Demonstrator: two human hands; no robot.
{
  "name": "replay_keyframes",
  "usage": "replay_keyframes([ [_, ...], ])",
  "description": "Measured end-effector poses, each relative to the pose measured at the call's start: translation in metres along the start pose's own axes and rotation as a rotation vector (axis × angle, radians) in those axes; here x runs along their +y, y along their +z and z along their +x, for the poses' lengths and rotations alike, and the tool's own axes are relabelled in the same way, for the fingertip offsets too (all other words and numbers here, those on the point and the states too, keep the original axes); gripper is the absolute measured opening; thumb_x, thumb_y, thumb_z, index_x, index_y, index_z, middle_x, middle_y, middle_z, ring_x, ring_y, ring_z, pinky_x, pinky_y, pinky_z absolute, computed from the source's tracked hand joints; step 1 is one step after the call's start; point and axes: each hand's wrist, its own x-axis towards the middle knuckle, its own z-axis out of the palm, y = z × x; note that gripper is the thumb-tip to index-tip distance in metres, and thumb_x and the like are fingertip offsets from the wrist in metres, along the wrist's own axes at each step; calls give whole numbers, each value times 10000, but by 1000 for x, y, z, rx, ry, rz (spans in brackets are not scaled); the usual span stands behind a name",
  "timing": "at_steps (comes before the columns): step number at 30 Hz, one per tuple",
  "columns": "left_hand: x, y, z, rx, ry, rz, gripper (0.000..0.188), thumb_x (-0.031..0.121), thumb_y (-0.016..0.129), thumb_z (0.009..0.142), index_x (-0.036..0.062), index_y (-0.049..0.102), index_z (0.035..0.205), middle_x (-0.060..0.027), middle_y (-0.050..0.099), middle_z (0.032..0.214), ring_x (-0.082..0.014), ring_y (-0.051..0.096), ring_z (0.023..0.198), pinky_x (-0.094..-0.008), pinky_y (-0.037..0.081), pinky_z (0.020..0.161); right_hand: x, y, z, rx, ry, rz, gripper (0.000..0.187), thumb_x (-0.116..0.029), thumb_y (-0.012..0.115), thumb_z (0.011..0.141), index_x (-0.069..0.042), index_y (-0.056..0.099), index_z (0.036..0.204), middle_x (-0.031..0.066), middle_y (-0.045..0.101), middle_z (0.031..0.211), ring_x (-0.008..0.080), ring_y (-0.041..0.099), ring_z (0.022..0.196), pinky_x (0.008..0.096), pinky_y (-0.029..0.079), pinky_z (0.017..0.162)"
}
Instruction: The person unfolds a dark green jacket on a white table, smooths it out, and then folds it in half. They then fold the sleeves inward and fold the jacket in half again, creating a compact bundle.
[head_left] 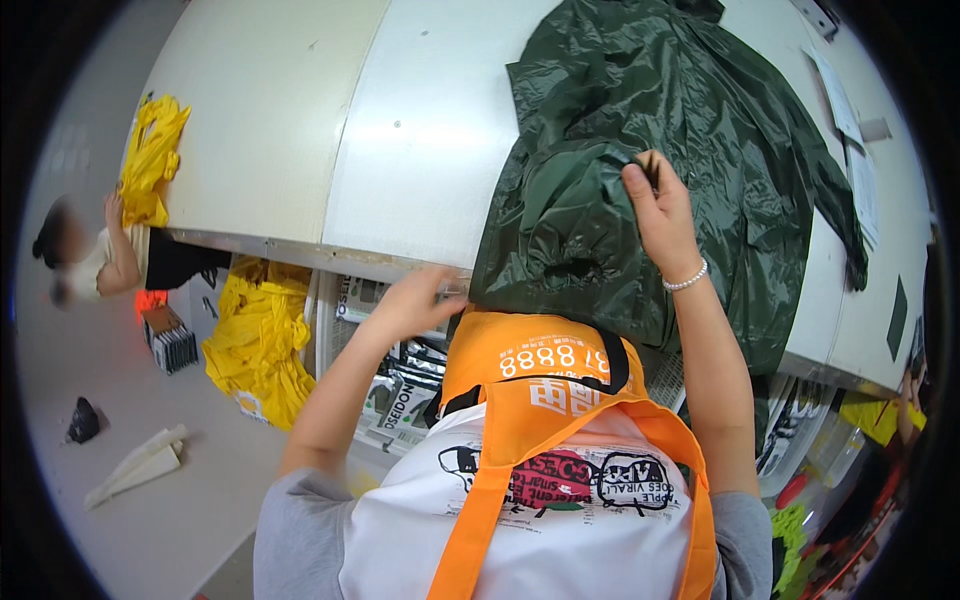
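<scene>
A dark green, shiny raincoat (680, 120) lies spread over the white table, with creases all across it. One of its sleeves is folded toward me, and the gathered cuff opening (572, 270) faces my body. My right hand (665, 215), a beaded bracelet at its wrist, pinches a fold of the green fabric between thumb and fingers. At the table's front edge, just left of the coat, my left hand (425, 300) has its fingers apart and curved, with nothing visible in them. Whether its fingertips touch the coat's edge cannot be made out.
The white table (420, 130) curves across the view. Packed goods fill a crate (390, 400) beneath its edge. Yellow garments (260, 330) hang at the left, where a co-worker (110, 260) handles a yellow bundle (155, 160). Papers (835, 95) lie at the right.
</scene>
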Motion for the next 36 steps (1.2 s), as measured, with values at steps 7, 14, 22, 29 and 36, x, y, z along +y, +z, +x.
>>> replay_keyframes([
  [7, 100, -37, 79, -43, 614, -1177, 857, 140, 815, 645, 24, 364, 1365, -123, 495, 1296, -202, 482, 1195, -353, 366, 1033, -20, -1, 17, 87, -7, 54, 287, -242, 553, 951, -27, 447, 794, -27, 377, 677, 75, 341, 645, 236, 320, 576],
  [14, 112, -40, 125, 721, 22, -610, 164, 59, 701, 681, 34, 584, 794, -61, 611, 707, -147, 590, 676, -300, 483, 633, -64, 37, -6, 100, -124, -218, 202, -177, 681, 833, -29, 551, 878, 111, 590, 684, 183, 549, 547, 308, 453, 545],
  [22, 151, -18, 76, 425, 354, -1097, 131, 60, 664, 784, 12, 586, 877, -7, 607, 827, -71, 578, 787, -236, 464, 655, -39, 8, -6, 344, -130, -281, 150, -25, 643, 756, -16, 546, 870, 129, 599, 707, 224, 598, 598, 326, 463, 565],
  [29, 132, -17, 57, 386, 303, -884, 293, 119, 754, 738, 44, 471, 758, 9, 473, 635, -59, 508, 574, -218, 422, 511, -15, -18, -12, 512, -85, -252, 189, 10, 668, 725, -5, 503, 816, -8, 478, 679, 65, 395, 612, 206, 366, 578],
  [36, 156, -56, 49, 426, 578, -423, 175, 13, 698, 745, 24, 638, 909, -41, 610, 831, -106, 549, 659, -213, 437, 597, -63, -7, -32, 54, 24, -162, 286, -45, 755, 704, -22, 479, 773, -38, 436, 687, 45, 365, 632, 187, 351, 573],
])
